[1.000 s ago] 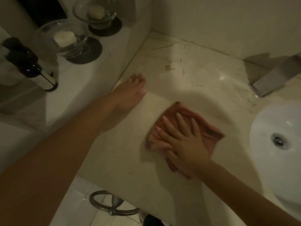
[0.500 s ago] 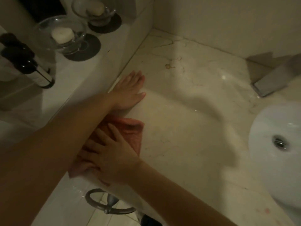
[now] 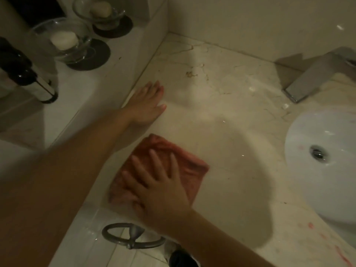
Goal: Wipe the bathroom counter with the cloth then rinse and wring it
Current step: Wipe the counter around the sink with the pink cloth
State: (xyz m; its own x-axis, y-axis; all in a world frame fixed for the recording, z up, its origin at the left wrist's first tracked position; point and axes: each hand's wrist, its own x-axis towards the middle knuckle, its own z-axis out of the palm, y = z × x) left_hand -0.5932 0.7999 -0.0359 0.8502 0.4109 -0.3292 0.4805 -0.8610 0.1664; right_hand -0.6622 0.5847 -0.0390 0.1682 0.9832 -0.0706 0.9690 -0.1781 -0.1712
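Observation:
A reddish-orange cloth (image 3: 185, 162) lies flat on the beige marble counter (image 3: 227, 116), near its front left edge. My right hand (image 3: 156, 187) presses down on the cloth with fingers spread, palm flat. My left hand (image 3: 147, 105) rests flat on the counter against the left wall ledge, fingers together, holding nothing. A brown stain (image 3: 190, 74) marks the counter farther back. The white basin (image 3: 325, 162) with its drain sits at the right, and the chrome faucet (image 3: 316, 74) stands behind it.
On the raised ledge at the left stand two glass bowls with soap, one nearer (image 3: 65, 41) and one farther (image 3: 100, 10), and a dark bottle (image 3: 25, 74). A metal towel ring (image 3: 131, 237) hangs below the counter's front edge. Red smears (image 3: 310, 226) mark the counter near the basin.
My right hand swept the cloth from the counter's middle left under my left forearm, then back right and slightly away. My left hand stayed in place.

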